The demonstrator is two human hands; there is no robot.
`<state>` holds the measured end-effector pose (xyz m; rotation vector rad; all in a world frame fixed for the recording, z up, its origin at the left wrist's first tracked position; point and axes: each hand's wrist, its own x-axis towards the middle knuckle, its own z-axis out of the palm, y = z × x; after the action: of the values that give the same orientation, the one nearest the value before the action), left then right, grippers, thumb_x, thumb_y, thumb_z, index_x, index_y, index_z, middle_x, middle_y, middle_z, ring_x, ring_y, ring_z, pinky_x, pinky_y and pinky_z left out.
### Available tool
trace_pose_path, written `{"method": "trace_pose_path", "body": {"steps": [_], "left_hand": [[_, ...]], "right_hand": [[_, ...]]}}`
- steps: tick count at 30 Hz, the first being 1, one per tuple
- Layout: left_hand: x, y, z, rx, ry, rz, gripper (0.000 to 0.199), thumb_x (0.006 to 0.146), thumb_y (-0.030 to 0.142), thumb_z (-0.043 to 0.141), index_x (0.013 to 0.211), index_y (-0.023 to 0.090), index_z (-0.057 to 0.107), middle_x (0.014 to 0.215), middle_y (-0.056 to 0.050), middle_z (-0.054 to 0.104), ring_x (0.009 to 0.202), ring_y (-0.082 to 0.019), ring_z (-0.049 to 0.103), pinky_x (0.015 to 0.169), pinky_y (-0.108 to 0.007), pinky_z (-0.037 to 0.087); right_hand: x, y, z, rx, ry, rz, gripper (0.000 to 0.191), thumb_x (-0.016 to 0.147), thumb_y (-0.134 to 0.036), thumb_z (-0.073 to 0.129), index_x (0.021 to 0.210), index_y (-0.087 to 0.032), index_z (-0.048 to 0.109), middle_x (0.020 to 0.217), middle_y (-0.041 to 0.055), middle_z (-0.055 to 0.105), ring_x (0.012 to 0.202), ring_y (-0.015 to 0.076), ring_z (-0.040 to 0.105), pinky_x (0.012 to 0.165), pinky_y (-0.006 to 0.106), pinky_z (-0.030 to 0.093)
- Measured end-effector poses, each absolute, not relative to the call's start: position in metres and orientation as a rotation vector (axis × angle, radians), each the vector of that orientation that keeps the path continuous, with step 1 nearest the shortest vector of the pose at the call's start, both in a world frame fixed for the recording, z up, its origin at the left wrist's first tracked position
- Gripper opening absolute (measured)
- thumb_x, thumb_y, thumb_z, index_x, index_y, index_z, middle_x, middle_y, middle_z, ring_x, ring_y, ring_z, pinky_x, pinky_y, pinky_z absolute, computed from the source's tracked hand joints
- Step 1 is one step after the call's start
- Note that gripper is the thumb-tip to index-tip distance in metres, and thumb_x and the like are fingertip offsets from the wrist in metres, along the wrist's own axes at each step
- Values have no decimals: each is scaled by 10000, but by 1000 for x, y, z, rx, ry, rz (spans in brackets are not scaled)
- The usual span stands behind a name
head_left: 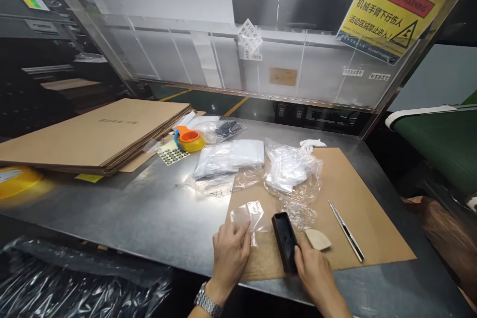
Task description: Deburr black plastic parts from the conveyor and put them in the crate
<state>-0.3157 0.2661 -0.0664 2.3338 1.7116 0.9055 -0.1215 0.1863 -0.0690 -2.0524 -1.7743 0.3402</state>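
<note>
My left hand (pixel 231 251) pinches the near corner of a small clear plastic bag (pixel 255 214) above the cardboard sheet (pixel 357 189). In my right hand (pixel 315 266) is a narrow black open-topped box (pixel 285 238), gripped along its right side near the lower end. A beige rounded pad (pixel 318 240) lies just beyond my right hand. Farther right rests a utility knife (pixel 346 231), flat on the cardboard. Crumpled clear plastic (pixel 298 213) sits behind the black box.
Behind are a plastic bag of white pieces (pixel 292 169), a stack of white sleeves (pixel 231 156) and a white glove (pixel 312 145). Orange-yellow tape dispenser (pixel 190 139) and sticker sheet (pixel 172 153) lie beside flat cartons (pixel 97 134). A green conveyor (pixel 439 139) stands right.
</note>
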Motion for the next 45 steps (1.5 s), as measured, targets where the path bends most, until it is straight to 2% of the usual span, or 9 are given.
{"method": "trace_pose_path", "body": {"steps": [5,9,14,20,26,31,38,41,45], "left_hand": [[-317,264,-73,2266,1583,872,277,850,166,439,1026,212,648,746,-35,603,756,-208,538,691,-351,427],[-315,259,-71,2226,1454,852,234,876,208,449,1023,209,631,786,-36,624,775,-195,569,697,-323,480],[-314,247,-72,2213,1360,828,156,881,231,461,942,207,603,788,-22,625,747,-168,592,655,-277,509],[-306,242,-76,2292,1448,859,149,891,228,433,893,178,574,818,-67,579,786,-231,554,697,-393,476],[-297,236,-69,2502,1161,811,198,886,140,407,831,211,583,773,-36,578,728,-193,536,636,-309,467],[-300,229,-50,2559,1063,836,175,883,116,406,870,192,563,763,-46,581,715,-195,544,618,-307,470],[-289,218,-31,2532,884,910,159,881,98,399,839,183,527,741,-48,573,679,-176,560,607,-280,459],[-288,219,-26,2517,961,888,163,890,112,387,879,192,528,763,-46,575,689,-175,574,611,-274,463],[-292,226,-19,2586,1064,799,193,886,107,367,883,201,536,773,-45,598,682,-178,595,585,-265,465]], "right_hand": [[-117,162,-60,-1778,-1787,726,339,925,-408,277,722,-237,488,614,-6,572,584,149,585,536,222,418],[-125,159,-71,-1732,-1673,1051,400,914,-460,284,644,-214,446,534,-41,491,451,111,544,400,186,350],[-129,166,-84,-1904,-1655,835,393,925,-385,270,607,-210,419,535,-8,533,491,133,568,446,202,339],[-142,161,-97,-1975,-1787,538,323,925,-340,304,770,-218,560,657,64,656,579,210,638,496,254,308],[-144,169,-91,-1882,-1822,501,291,911,-299,307,894,-193,578,723,88,675,653,240,664,526,266,384],[-138,180,-76,-1863,-1700,569,321,922,-235,293,1171,-117,457,519,-7,616,462,168,604,435,226,394],[-150,188,-43,-1883,-1983,543,591,794,-147,383,1356,16,295,762,155,704,649,292,674,564,352,470],[-149,194,-24,-1960,-1821,627,466,853,-168,331,1308,-77,369,730,89,695,699,244,669,624,316,465],[-145,199,-10,-1999,-1812,626,272,875,-199,331,980,-154,578,732,102,678,708,251,650,586,294,407]]}}
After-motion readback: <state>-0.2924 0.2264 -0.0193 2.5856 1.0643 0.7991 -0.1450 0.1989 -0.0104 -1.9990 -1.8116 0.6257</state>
